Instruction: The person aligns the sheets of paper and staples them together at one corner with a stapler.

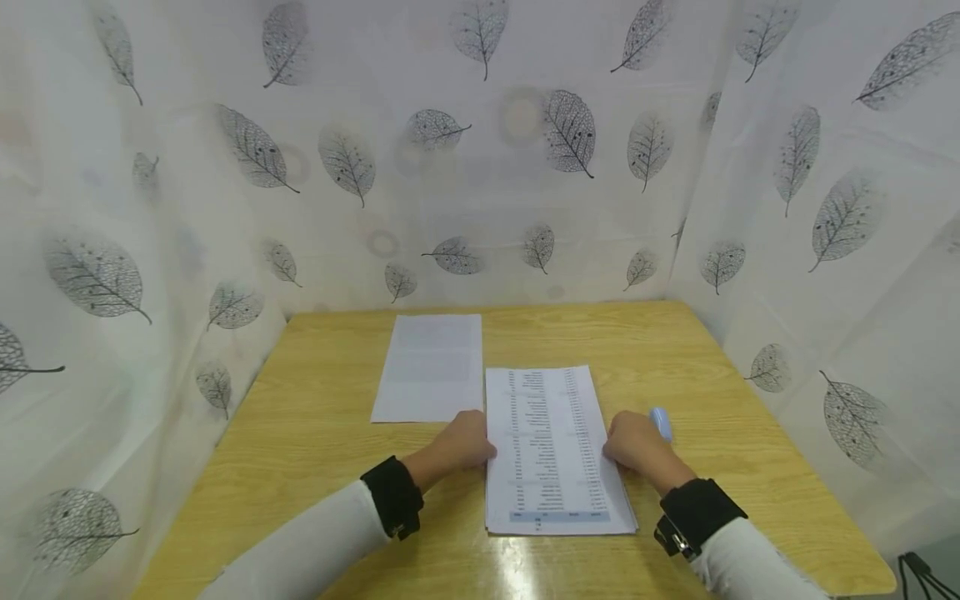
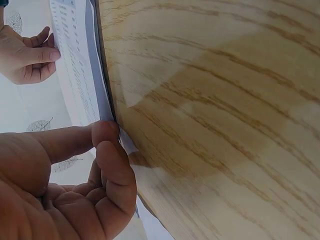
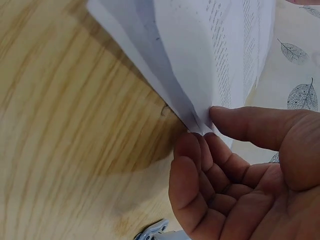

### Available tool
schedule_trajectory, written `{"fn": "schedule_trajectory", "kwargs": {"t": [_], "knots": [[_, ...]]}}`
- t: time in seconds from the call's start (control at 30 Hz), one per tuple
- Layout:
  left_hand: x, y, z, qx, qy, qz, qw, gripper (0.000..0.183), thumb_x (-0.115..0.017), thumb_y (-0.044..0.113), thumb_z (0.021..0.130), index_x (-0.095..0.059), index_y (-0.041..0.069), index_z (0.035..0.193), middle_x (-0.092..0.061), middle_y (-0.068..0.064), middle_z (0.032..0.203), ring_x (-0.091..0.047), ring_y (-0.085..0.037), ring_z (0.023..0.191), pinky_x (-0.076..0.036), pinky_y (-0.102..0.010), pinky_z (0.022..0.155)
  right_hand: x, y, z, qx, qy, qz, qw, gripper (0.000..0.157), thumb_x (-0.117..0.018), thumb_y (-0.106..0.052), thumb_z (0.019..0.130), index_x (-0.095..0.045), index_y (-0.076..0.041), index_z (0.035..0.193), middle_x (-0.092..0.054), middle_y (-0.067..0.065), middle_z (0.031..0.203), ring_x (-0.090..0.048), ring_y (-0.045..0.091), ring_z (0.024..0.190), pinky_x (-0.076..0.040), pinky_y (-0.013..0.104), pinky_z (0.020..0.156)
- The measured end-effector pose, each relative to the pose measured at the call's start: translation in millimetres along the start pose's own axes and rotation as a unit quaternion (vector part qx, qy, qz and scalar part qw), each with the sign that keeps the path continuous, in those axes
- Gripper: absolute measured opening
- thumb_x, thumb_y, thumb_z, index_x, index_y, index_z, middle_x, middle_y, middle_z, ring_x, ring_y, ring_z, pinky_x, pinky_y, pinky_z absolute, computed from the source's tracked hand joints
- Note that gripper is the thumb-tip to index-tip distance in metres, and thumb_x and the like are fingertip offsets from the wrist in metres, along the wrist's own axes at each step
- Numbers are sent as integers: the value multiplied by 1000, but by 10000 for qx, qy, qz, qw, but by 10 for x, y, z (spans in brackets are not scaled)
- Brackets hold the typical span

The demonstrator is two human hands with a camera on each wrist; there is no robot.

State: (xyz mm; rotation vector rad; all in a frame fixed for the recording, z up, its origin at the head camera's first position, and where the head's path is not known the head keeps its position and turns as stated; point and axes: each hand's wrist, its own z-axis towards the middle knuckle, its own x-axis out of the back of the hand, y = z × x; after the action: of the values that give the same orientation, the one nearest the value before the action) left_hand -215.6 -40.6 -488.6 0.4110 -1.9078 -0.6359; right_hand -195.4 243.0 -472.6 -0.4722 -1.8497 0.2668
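From my remote seat, I saw a yellow worktop (image 1: 315,467) streaked with brown wood grain. The paper stack (image 1: 551,454) was white, with dark columns of print and a pale blue band (image 1: 558,517); the loose sheet (image 1: 431,367) looked plain whitish (any print was too faint for me). Black wristbands (image 1: 392,497) crossed white sleeves (image 1: 300,542). Grey-black skeleton leaves patterned the white curtain (image 1: 480,196).

printed stack (image 1: 551,450): matt paper | table (image 1: 300,417): glossy, wood-grained surface
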Motion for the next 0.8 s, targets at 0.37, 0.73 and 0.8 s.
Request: {"fn": "schedule_trajectory", "kwargs": {"t": [0.37, 0.73, 0.8], "knots": [[81, 51, -106, 149, 34, 325, 9994, 20, -70, 14, 91, -65, -3, 101, -61, -7, 68, -56, -17, 51, -40, -26, 47, -8, -46, 16, 2, 88, -68, 9999, 12, -65, -3, 82, -62, -4, 71, -61, 7, 63, -56, 16, 54, -41, 22, 47], [187, -5, -127, 315, -105, 242, 9992, 25, -71, 26, 93, -60, 6, 85, -60, -5, 70, -56, -18, 59, -42, -28, 52, 39, -250, 27, -243, 93, -245, 9994, 32, -64, -14, 93, -63, 12, 111, -62, 13, 84, -59, 24, 71, -44, 31, 58], [247, -52, -99, 252, -2, 298, 9992, 26, -71, 29, 94, -60, 6, 87, -58, -5, 74, -55, -18, 62, -42, -29, 54, 55, -321, 51, -170, 185, -285, 9993, 35, -66, -16, 93, -63, 12, 114, -62, 13, 89, -58, 25, 76, -45, 33, 62]]}}
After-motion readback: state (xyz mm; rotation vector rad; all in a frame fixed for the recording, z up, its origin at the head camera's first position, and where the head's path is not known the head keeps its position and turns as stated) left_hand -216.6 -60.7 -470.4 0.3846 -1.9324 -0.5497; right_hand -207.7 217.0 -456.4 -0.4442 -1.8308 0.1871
